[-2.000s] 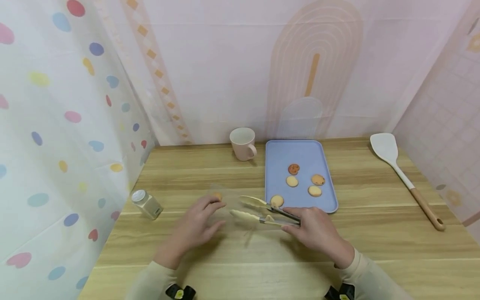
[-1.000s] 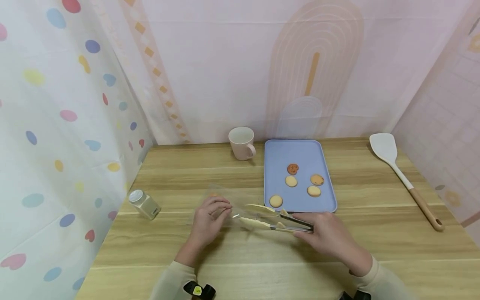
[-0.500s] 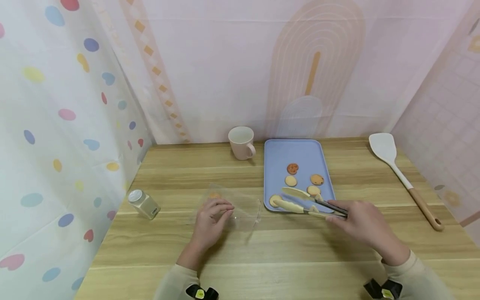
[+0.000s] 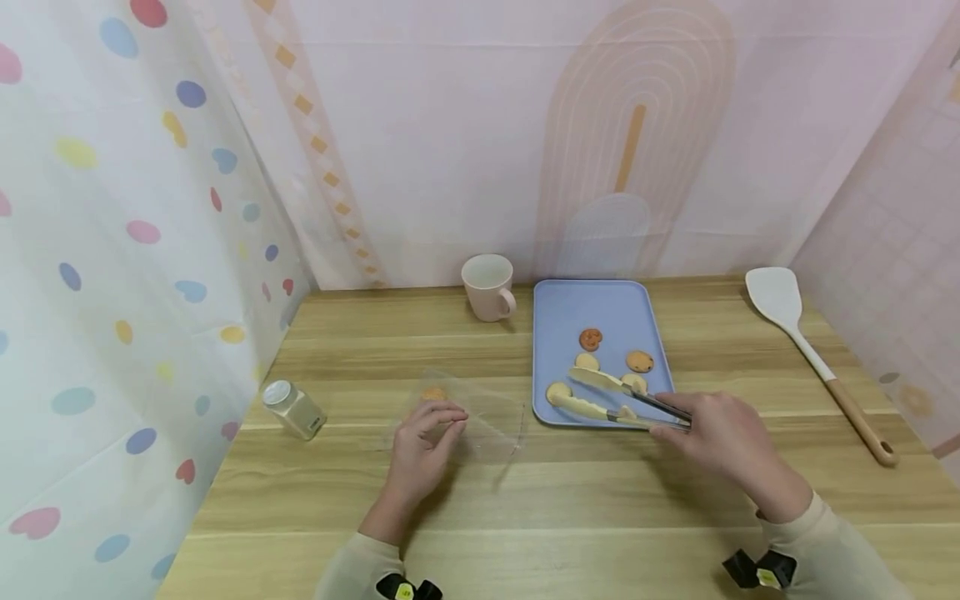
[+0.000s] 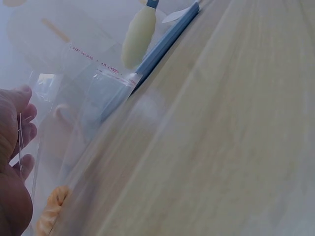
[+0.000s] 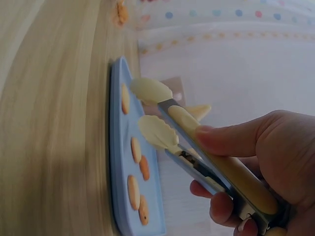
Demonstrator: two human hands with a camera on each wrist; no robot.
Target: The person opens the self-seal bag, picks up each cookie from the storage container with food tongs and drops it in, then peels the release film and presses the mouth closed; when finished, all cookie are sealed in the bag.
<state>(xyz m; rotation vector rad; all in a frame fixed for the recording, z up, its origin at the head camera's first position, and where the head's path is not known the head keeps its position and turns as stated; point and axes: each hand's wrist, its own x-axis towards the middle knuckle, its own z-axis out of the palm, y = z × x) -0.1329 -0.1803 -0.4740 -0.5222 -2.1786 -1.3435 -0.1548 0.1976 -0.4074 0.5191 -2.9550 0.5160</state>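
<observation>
My left hand [image 4: 422, 446] pinches the edge of a clear plastic bag [image 4: 491, 421] between thumb and fingers. A golden-brown cookie [image 4: 432, 394] shows through the bag's far side; in the left wrist view that cookie [image 5: 53, 209] looks twisted in shape. My right hand [image 4: 723, 442] grips a pair of tongs [image 4: 648, 410] with cream tips, spread apart over the near part of the blue tray [image 4: 555, 300]. Nothing sits between the tips. Several cookies lie on the tray, among them a pale round cookie [image 4: 557, 392] beside the lower tip and a darker cookie [image 4: 591, 339] farther back.
Behind the bag stands a pink mug [image 4: 486, 292]. A small jar [image 4: 294, 410] with a silvery lid lies tilted at the left. On the right rests a white spatula [image 4: 806, 346] with a wooden handle. Patterned curtains [image 4: 420, 150] border the wooden table.
My right hand has carried the tongs rightward from beside the bag to over the tray. My left hand has moved slightly right and now pinches the bag's edge.
</observation>
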